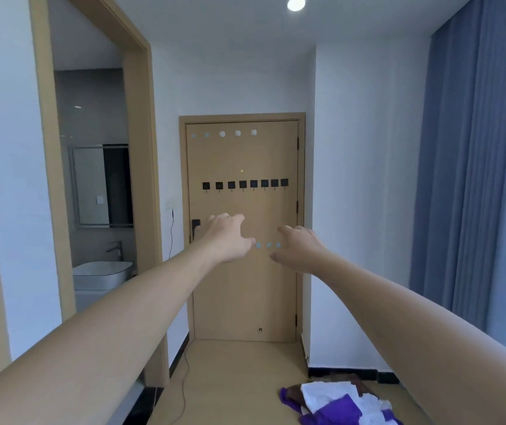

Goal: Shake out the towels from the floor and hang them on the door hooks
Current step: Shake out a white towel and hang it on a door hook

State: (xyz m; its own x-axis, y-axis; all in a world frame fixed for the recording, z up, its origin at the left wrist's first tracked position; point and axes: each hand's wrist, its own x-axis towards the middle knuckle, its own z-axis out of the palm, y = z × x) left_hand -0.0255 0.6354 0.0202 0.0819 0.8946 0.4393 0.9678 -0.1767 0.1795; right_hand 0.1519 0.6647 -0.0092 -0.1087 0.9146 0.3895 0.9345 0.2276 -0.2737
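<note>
A heap of towels (334, 400), white, purple and brown, lies on the floor at the lower right by the wall. At the end of the hallway stands a tan door (242, 286) with a row of several black hooks (245, 184) across it, all bare. Both my arms are stretched out in front of me at chest height. My left hand (228, 237) and my right hand (299, 245) hang in the air with relaxed fingers and hold nothing. They are well short of the door and high above the towels.
An open doorway on the left leads to a bathroom with a white basin (103, 274) and a mirror (101, 185). A thin cable (184, 378) trails down the left wall onto the floor. Blue curtains (472, 154) hang on the right.
</note>
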